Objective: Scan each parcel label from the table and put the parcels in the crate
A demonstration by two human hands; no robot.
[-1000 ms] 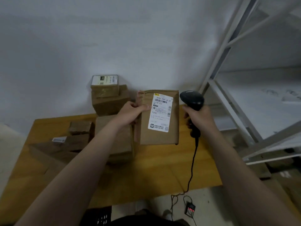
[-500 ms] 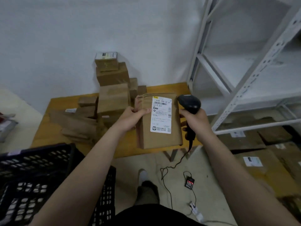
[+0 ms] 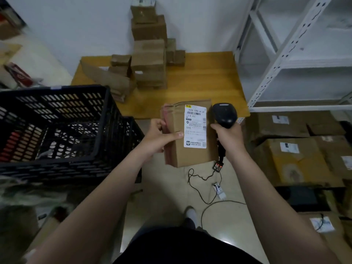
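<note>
Now my left hand (image 3: 160, 139) pinches the upright parcel (image 3: 180, 158), the crate (image 3: 53, 165) just to its left; my right hand (image 3: 229, 137) grips the scanner (image 3: 224, 115).

place: parcel storeroom | white shelving (image 3: 282, 59) | labelled cartons (image 3: 297, 162) | black crate (image 3: 57, 88)

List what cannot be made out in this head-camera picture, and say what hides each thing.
Head view only.
Label small print: too small to read.
Scanner handle and trigger: covered by the right hand.
Left hand: fingertips go behind the held parcel.
Crate contents: blurred behind its mesh walls.
Topmost stacked box: cut off by the top edge.
</note>
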